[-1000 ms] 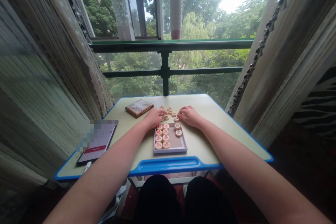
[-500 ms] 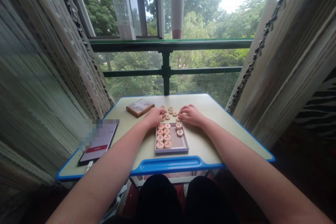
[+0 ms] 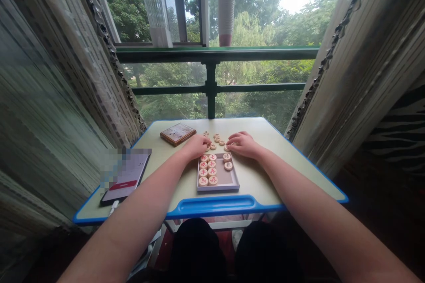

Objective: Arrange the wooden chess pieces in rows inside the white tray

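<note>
A shallow white box (image 3: 218, 188) stands on the table before me. Red-marked xiangqi pieces fill two columns on its left side, and two dark-marked pieces (image 3: 228, 166) lie on its right. Beyond the box, several loose wooden pieces (image 3: 217, 139) are scattered on the table. My left hand (image 3: 196, 146) is at the box's far left corner, its fingers curled around a piece (image 3: 207, 147), partly covered. At the far right corner, my right hand (image 3: 244, 145) has its fingertips closed on another piece (image 3: 226, 147) resting at table level.
A brown-edged flat box (image 3: 178, 134) lies at the back left. Nearer on the left is a phone (image 3: 128, 181) with a white cable (image 3: 113, 208). The table (image 3: 285, 172) has a blue edge and a blue front groove (image 3: 215, 204). Curtains and a green railing (image 3: 212, 54) surround it.
The whole view has shifted slightly upward in the picture. Both hands keep nearly the same places by the pieces, and the pieces in the box are arranged as before.
</note>
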Motion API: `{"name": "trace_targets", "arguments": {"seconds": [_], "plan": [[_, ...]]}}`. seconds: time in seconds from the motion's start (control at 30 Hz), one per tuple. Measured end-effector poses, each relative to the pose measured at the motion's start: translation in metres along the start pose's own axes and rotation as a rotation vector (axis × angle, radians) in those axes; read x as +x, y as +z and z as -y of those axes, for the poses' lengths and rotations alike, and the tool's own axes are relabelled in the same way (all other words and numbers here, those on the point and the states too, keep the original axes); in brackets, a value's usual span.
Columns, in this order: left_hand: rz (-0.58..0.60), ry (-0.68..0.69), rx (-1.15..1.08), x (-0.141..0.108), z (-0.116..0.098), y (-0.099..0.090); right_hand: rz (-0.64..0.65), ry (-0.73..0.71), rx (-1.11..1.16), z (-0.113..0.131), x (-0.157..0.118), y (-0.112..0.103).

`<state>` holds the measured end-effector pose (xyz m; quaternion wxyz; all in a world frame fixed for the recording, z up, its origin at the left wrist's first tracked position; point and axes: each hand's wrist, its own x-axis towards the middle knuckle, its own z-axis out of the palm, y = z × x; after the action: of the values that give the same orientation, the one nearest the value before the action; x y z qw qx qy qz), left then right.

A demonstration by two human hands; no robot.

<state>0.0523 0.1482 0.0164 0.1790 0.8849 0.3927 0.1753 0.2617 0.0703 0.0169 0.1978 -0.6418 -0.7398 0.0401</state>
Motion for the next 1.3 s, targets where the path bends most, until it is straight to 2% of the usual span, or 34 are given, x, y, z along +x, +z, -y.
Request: {"name": "trace_targets", "arguments": {"seconds": [0.17,0.4,0.5,0.6,0.83,0.97,1.07,1.23,1.3], "plan": [[0.014,-0.010,0.020,0.002,0.003,0.001,-0.004,-0.019,-0.009,-0.002,0.002,0.003],[-0.109,-0.131,-0.067,0.005,0.010,0.001,0.002,-0.024,-0.007,-0.002,0.001,0.000],[-0.129,-0.159,-0.034,0.005,0.011,-0.002,-0.007,-0.009,-0.010,-0.001,0.000,-0.002],[-0.092,-0.147,0.023,0.005,0.010,-0.005,-0.015,-0.015,-0.016,0.001,-0.001,-0.002],[-0.012,-0.092,0.003,0.002,0.006,-0.004,-0.009,0.000,-0.003,0.003,-0.002,-0.003],[-0.028,-0.077,-0.013,0.002,0.008,-0.003,-0.036,0.122,-0.056,-0.001,0.001,-0.003],[-0.030,-0.064,-0.021,0.003,0.011,-0.002,0.006,0.206,-0.082,-0.003,0.003,-0.003],[-0.036,-0.118,-0.059,0.001,0.008,-0.004,0.067,0.108,-0.038,0.002,0.000,-0.006],[0.001,-0.149,-0.097,-0.001,0.005,-0.007,0.087,0.095,-0.013,0.004,-0.002,-0.008]]}}
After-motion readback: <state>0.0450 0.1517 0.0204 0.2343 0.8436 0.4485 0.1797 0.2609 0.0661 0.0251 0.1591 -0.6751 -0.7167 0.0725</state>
